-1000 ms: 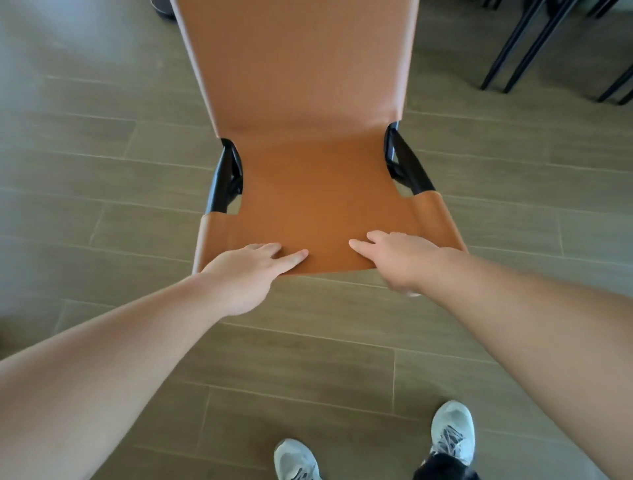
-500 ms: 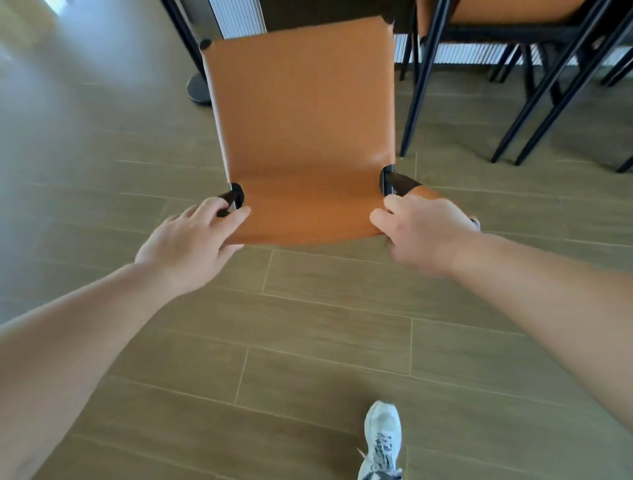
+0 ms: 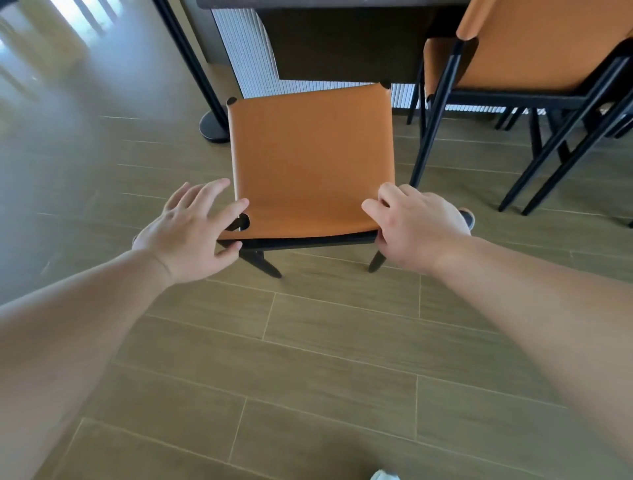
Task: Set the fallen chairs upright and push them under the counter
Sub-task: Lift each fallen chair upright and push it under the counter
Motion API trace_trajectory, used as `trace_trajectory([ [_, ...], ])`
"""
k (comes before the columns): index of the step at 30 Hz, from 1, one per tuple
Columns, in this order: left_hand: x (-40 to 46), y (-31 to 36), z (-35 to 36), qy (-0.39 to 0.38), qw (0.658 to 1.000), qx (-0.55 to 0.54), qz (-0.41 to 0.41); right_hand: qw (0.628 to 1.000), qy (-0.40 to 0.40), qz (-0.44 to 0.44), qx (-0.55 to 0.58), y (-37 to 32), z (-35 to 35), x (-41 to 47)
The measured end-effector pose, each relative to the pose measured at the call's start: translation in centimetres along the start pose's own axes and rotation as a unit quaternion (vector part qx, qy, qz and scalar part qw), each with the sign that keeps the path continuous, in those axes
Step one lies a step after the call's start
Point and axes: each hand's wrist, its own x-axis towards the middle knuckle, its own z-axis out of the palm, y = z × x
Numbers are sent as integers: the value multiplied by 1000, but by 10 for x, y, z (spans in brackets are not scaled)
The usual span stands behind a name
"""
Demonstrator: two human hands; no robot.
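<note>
chair (image 3: 310, 161) now upright, nearer counter (image 3: 335, 4)

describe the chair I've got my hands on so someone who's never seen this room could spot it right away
Look at the dark counter along the far wall. The chair stands on the floor before it, left of another orange chair. It alone has a left hand and a right hand at its near corners.

Home dining area, counter (image 3: 329, 3), orange chairs (image 3: 311, 157), wood-look floor (image 3: 308, 377)
</note>
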Motion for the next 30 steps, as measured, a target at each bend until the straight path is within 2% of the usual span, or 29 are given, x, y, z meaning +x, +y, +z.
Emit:
trace_trajectory([
  [11, 67, -29, -16, 8, 999, 17, 35, 999, 5, 27, 16, 33, -15, 67],
  [16, 106, -48, -18, -20, 999, 25, 36, 997, 8, 60, 43, 51, -18, 104],
  [26, 197, -98, -19, -77, 995, 7, 61, 992, -48, 99, 53, 92, -33, 198],
  [30, 227, -111, -16, -73, 995, -13, 63, 991, -50, 115, 50, 104, -29, 225],
])
